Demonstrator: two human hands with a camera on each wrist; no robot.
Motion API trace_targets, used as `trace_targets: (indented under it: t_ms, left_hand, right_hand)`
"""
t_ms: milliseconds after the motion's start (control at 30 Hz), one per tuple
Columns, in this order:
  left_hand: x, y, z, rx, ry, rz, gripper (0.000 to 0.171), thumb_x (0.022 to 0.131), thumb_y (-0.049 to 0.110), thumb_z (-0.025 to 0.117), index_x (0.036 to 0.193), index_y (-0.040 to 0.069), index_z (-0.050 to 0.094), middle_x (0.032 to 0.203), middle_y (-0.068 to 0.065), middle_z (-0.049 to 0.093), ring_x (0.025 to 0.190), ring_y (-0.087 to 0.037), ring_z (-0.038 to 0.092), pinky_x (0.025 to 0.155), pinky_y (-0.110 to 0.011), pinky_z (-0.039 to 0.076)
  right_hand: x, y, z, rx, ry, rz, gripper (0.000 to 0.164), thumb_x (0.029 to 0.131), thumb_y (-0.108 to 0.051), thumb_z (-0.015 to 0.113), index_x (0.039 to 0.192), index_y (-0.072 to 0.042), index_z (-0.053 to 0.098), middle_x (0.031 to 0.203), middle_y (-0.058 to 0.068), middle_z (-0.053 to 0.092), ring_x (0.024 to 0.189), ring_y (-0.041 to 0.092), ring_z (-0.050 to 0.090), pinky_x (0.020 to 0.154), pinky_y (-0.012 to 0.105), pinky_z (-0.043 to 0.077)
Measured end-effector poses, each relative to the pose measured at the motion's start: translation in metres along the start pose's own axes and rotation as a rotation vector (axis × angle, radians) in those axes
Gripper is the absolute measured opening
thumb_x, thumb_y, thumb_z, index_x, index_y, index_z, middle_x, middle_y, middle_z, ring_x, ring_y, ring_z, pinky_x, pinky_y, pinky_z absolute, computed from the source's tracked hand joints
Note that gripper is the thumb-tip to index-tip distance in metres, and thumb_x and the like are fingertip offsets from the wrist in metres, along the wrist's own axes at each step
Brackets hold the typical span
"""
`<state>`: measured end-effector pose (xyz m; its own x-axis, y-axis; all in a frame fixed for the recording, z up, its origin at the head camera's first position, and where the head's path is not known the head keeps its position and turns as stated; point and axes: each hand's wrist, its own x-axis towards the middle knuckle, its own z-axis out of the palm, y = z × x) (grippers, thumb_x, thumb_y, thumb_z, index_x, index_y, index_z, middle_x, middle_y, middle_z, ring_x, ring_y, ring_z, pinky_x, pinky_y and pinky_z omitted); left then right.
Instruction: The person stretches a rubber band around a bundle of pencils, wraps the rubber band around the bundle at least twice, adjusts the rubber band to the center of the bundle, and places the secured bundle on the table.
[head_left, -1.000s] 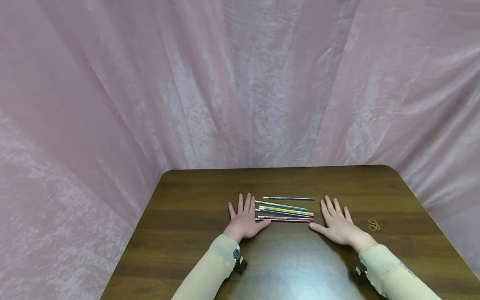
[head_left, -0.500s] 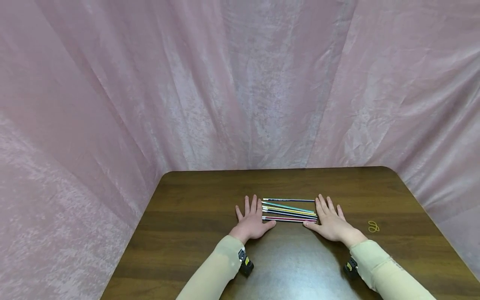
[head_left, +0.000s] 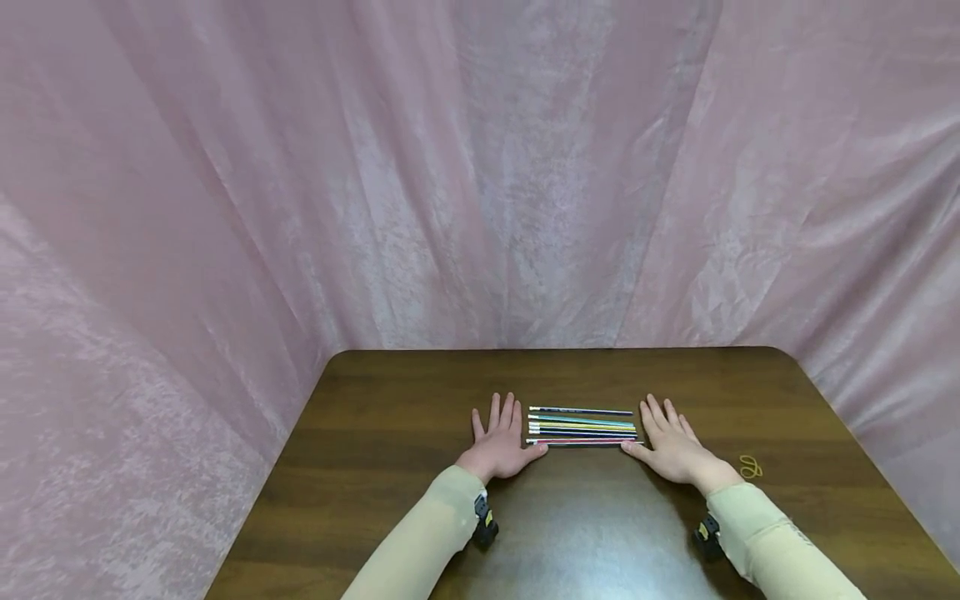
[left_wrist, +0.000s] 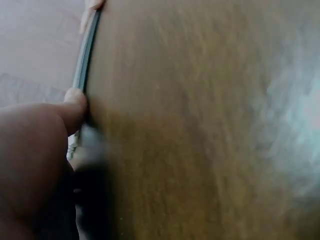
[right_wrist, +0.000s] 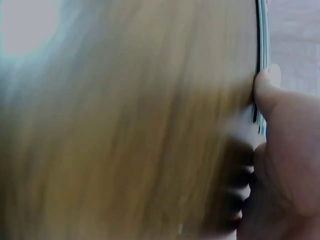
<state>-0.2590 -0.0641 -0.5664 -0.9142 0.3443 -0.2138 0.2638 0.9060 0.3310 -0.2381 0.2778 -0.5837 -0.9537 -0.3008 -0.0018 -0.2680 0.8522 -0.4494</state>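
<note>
Several pencils lie side by side between the hands in the head view, all running left to right: a dark blue pencil [head_left: 581,410] farthest away, a row with teal and yellow pencils [head_left: 581,424] in the middle, and a red pencil [head_left: 577,442] among the nearest. At their left ends, my left hand [head_left: 497,446] lies with fingers spread and straight, its thumb touching the near pencils. My right hand [head_left: 672,446] is spread likewise at the other ends. In the left wrist view the thumb [left_wrist: 75,107] meets the near pencil's side; the right thumb [right_wrist: 267,87] does so in the right wrist view.
Two yellow rubber bands, by their look, lie as thin loops [head_left: 751,467] right of the right hand. The brown wooden table [head_left: 405,387] has rounded far corners. Behind it hangs a pink velvet curtain [head_left: 480,175]. A small black camera sits on each wrist.
Both hands moved inward against the pencil ends, then the right hand drew back outward a little. The pencils now lie more nearly parallel, their ends more even. The view has tilted slightly.
</note>
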Motion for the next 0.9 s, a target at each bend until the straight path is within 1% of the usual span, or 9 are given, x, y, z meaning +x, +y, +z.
trace_targets:
  t_ms: [67, 133, 200, 267, 367, 500, 700, 767, 900]
  left_hand:
    - [0.004, 0.0, 0.005, 0.008, 0.015, 0.005, 0.102, 0.103, 0.075, 0.044, 0.171, 0.006, 0.014, 0.18, -0.01, -0.001, 0.163, -0.033, -0.014, 0.122, -0.07, -0.009]
    - [0.008, 0.002, 0.008, 0.019, 0.021, -0.007, 0.099, 0.104, 0.073, 0.042, 0.171, 0.006, 0.015, 0.18, -0.011, -0.001, 0.163, -0.033, -0.013, 0.122, -0.07, -0.008]
    - [0.013, 0.003, 0.014, 0.012, 0.029, -0.018, 0.099, 0.105, 0.073, 0.042, 0.171, 0.005, 0.013, 0.18, -0.011, -0.002, 0.163, -0.032, -0.016, 0.121, -0.07, -0.011]
    - [0.016, 0.007, 0.016, 0.012, 0.028, -0.033, 0.099, 0.105, 0.073, 0.041, 0.171, 0.005, 0.012, 0.179, -0.012, -0.004, 0.163, -0.032, -0.017, 0.122, -0.068, -0.011]
    - [0.021, 0.01, 0.021, -0.006, 0.037, -0.041, 0.104, 0.103, 0.076, 0.042, 0.171, 0.004, 0.009, 0.179, -0.012, -0.007, 0.162, -0.03, -0.02, 0.121, -0.067, -0.014]
    - [0.019, 0.015, 0.019, -0.001, 0.058, -0.042, 0.106, 0.102, 0.076, 0.045, 0.17, 0.002, 0.013, 0.179, -0.014, -0.003, 0.163, -0.032, -0.016, 0.123, -0.067, -0.009]
    - [0.02, 0.018, 0.022, 0.032, 0.042, -0.041, 0.105, 0.103, 0.076, 0.042, 0.171, 0.003, 0.01, 0.179, -0.013, -0.005, 0.163, -0.031, -0.017, 0.125, -0.062, -0.009]
    - [0.018, 0.019, 0.019, 0.038, 0.039, -0.04, 0.105, 0.102, 0.076, 0.043, 0.171, 0.003, 0.011, 0.179, -0.013, -0.004, 0.163, -0.031, -0.015, 0.126, -0.062, -0.007]
    - [0.02, 0.019, 0.015, 0.028, 0.046, -0.028, 0.105, 0.102, 0.076, 0.045, 0.171, 0.003, 0.013, 0.179, -0.014, -0.001, 0.164, -0.032, -0.012, 0.126, -0.062, -0.005]
  right_hand:
    - [0.004, 0.006, 0.009, -0.009, 0.011, 0.013, 0.101, 0.107, -0.065, 0.05, 0.162, 0.015, 0.022, 0.17, 0.038, 0.01, 0.155, 0.062, 0.003, 0.118, 0.077, 0.007]
    - [0.008, 0.008, 0.014, -0.011, 0.013, 0.027, 0.101, 0.107, -0.066, 0.047, 0.162, 0.015, 0.021, 0.17, 0.038, 0.009, 0.155, 0.062, 0.002, 0.117, 0.078, 0.006]
    - [0.01, 0.004, 0.017, 0.007, 0.009, 0.041, 0.102, 0.107, -0.068, 0.045, 0.162, 0.014, 0.019, 0.171, 0.037, 0.008, 0.156, 0.061, 0.0, 0.117, 0.079, 0.002]
    - [0.012, -0.001, 0.019, 0.019, 0.002, 0.056, 0.103, 0.107, -0.069, 0.043, 0.163, 0.014, 0.018, 0.172, 0.035, 0.006, 0.157, 0.059, -0.003, 0.117, 0.078, -0.001]
    - [0.013, -0.009, 0.019, 0.025, -0.003, 0.07, 0.107, 0.105, -0.071, 0.045, 0.163, 0.014, 0.016, 0.172, 0.036, 0.005, 0.157, 0.058, -0.006, 0.117, 0.078, -0.004]
    - [0.014, -0.013, 0.019, 0.003, 0.003, 0.088, 0.112, 0.103, -0.075, 0.047, 0.163, 0.015, 0.014, 0.171, 0.037, 0.005, 0.156, 0.059, -0.005, 0.118, 0.077, -0.004]
    - [0.012, -0.011, 0.021, -0.015, 0.025, 0.111, 0.117, 0.1, -0.077, 0.049, 0.162, 0.016, 0.015, 0.17, 0.039, 0.008, 0.156, 0.061, -0.001, 0.117, 0.077, -0.003]
    - [0.01, -0.019, 0.015, -0.01, 0.009, 0.126, 0.114, 0.101, -0.073, 0.052, 0.161, 0.018, 0.016, 0.169, 0.04, 0.008, 0.155, 0.062, -0.001, 0.117, 0.077, -0.002]
    - [0.012, -0.019, 0.012, -0.007, -0.01, 0.147, 0.115, 0.101, -0.073, 0.051, 0.162, 0.016, 0.013, 0.171, 0.038, 0.005, 0.156, 0.061, -0.003, 0.118, 0.076, -0.004]
